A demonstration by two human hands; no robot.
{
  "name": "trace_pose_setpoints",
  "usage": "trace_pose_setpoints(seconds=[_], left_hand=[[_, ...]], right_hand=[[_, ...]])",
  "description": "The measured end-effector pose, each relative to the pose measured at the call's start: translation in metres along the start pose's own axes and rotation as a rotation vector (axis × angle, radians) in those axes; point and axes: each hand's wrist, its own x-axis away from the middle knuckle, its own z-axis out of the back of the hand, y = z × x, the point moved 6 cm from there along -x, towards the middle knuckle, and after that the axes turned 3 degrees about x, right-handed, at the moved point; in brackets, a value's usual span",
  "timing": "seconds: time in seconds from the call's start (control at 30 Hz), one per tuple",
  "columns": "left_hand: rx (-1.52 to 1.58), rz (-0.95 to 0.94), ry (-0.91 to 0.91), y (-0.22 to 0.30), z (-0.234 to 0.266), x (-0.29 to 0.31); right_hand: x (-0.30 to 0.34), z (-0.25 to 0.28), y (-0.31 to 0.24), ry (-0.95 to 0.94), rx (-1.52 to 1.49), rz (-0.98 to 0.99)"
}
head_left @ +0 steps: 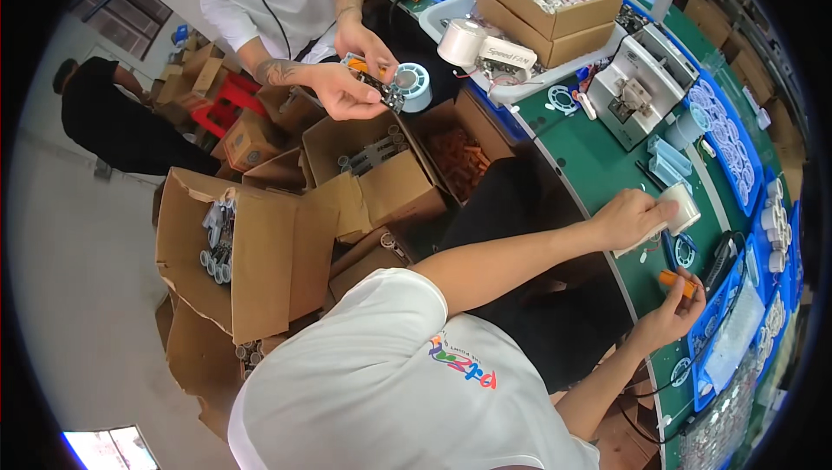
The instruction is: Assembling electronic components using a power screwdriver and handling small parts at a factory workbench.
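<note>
My left hand (637, 219) is closed round a white plastic fan housing (680, 208), its round end pointing away from me. Thin wires hang just below that hand. Closer to my right side, the fingers of my right hand (669, 318) pinch a small orange cylinder (676, 285), which looks like a battery cell; part of it is hidden by the fingers. Between the two hands lies a light-blue ring (685, 251) on the green bench (598, 180). A black tool-like object (721, 264) rests beside the right hand.
A grey-white machine (637, 89) stands on the bench near blue trays (732, 145) of white rings. White cylinders (774, 223) fill another tray. Across from me, a co-worker's hands (351, 89) hold a circuit board and a light-blue round part. Open cartons (260, 262) crowd the floor.
</note>
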Motion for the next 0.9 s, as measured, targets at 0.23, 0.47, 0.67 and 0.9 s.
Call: trace_pose_setpoints(seconds=[0.23, 0.47, 0.67, 0.9], left_hand=[[-0.070, -0.049, -0.013, 0.007, -0.005, -0.003], [0.129, -0.054, -0.071, 0.013, -0.005, 0.007], [0.044, 0.113, -0.039, 0.007, 0.000, -0.005], [0.056, 0.314, -0.090, 0.014, 0.009, -0.004]], right_hand=[[-0.003, 0.005, 0.002, 0.009, -0.012, 0.003], [0.001, 0.006, 0.009, 0.013, -0.160, 0.034], [0.002, 0.008, 0.005, 0.003, -0.135, 0.049], [0.002, -0.002, 0.001, 0.012, -0.240, -0.032]])
